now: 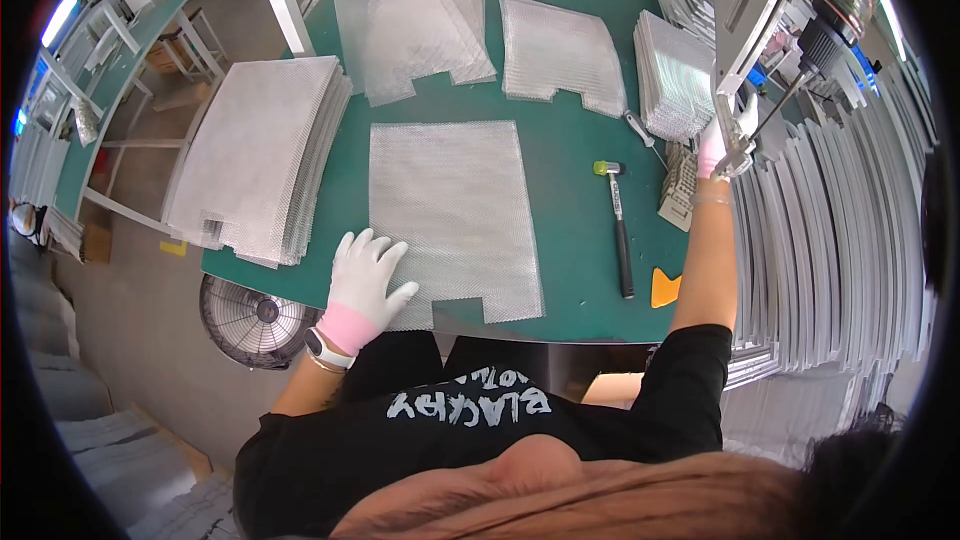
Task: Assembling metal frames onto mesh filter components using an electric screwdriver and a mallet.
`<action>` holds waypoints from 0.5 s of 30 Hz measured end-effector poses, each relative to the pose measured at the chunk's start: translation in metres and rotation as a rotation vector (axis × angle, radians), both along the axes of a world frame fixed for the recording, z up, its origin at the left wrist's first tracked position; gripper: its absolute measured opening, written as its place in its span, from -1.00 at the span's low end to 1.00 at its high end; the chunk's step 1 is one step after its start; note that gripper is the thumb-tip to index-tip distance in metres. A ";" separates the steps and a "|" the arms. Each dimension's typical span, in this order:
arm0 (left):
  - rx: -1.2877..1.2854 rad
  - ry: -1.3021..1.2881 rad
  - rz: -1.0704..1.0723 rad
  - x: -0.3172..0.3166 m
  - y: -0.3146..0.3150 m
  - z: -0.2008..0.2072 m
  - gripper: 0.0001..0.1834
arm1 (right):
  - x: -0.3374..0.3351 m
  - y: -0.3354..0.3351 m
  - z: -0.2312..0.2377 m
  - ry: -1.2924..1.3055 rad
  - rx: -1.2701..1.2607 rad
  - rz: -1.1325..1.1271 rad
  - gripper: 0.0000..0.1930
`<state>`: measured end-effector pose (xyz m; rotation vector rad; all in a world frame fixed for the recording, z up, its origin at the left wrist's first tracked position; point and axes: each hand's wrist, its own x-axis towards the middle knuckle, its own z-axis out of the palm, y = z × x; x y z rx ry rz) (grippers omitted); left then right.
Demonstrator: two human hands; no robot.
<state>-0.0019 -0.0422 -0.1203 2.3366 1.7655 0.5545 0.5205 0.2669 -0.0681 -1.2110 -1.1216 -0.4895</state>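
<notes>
Got a silver-grey rectangular mesh sheet with a notched lower edge flat on the green tabletop, centre of frame. Have the white-gloved, pink-cuffed left hand open at its lower left, with fingers spread and laid on the mesh, gripping nothing. See the right hand in a like glove at upper right, partly hidden by the grey metal machine column; can't tell finger opening or hold. Also see a black-handled hammer with yellow-green head and an orange-yellow triangular scraper right of centre, plus a thick stack of pale mesh sheets at upper left.
</notes>
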 end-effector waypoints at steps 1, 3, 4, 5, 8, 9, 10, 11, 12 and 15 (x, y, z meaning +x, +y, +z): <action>0.018 0.043 -0.005 0.000 0.000 -0.001 -0.48 | 0.012 -0.005 -0.010 0.027 -0.015 0.154 -0.46; 0.030 0.095 0.000 -0.001 -0.002 -0.002 -0.49 | 0.005 -0.023 -0.015 0.065 -0.036 0.319 -0.46; 0.020 0.104 0.008 -0.002 -0.002 0.000 -0.49 | -0.011 -0.036 -0.014 0.078 -0.261 0.342 -0.41; 0.015 0.107 0.003 -0.002 -0.002 0.002 -0.49 | -0.024 -0.052 -0.009 0.085 -0.483 0.350 -0.34; 0.005 0.100 -0.021 0.001 0.002 0.004 -0.50 | -0.027 -0.068 -0.016 -0.456 -0.857 -0.028 -0.11; 0.002 0.099 -0.026 0.002 0.002 0.005 -0.50 | -0.027 -0.069 -0.021 -0.592 -0.937 -0.165 -0.05; -0.006 0.114 -0.030 0.003 0.003 0.008 -0.50 | -0.024 -0.068 -0.024 -0.513 -1.017 -0.145 0.04; -0.018 0.127 -0.035 0.004 0.003 0.007 -0.49 | -0.024 -0.069 -0.024 -0.515 -1.026 -0.149 0.04; -0.028 0.128 -0.031 0.004 0.002 0.008 -0.49 | -0.028 -0.071 -0.019 -0.436 -1.052 -0.037 0.04; -0.031 0.112 -0.026 0.002 0.000 0.006 -0.50 | -0.034 -0.076 0.003 -0.345 -1.108 0.096 0.01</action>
